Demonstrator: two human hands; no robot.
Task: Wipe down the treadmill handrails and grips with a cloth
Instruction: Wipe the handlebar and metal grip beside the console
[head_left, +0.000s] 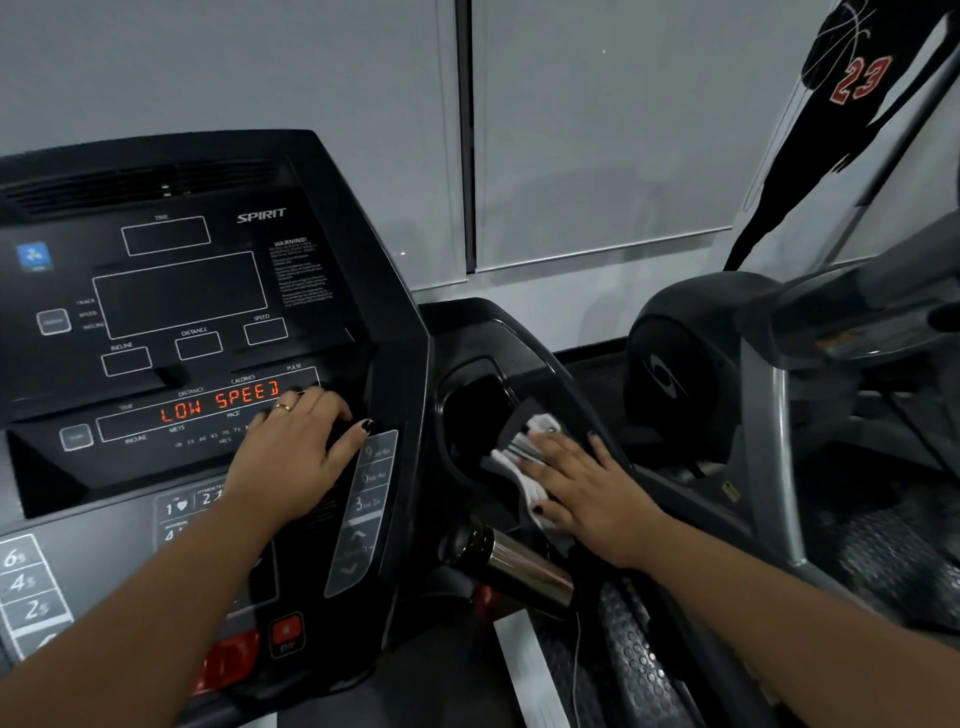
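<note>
Treadmill console (208, 322) carried the brand "SPIRIT" in silver at upper right, with a "WARNING!" heading over small print too blurred to read. Window labels on the upper panel read TIME, SPEED, DISTANCE, INCLINE. The red LED strip (221, 401) showed "LOW SPEED"; labels around it read TIME, DISTANCE, CALORIES, PULSE, INCLINE, METS, PACE, plus a number row 50 55 60 65 70 75. Right key column (371, 480) had 9, 6, 3; left key column (23, 582) had 6, 4, 2. Program keys showed 1 and 2. Black jersey (852, 104) at upper right bore a red "23".
</note>
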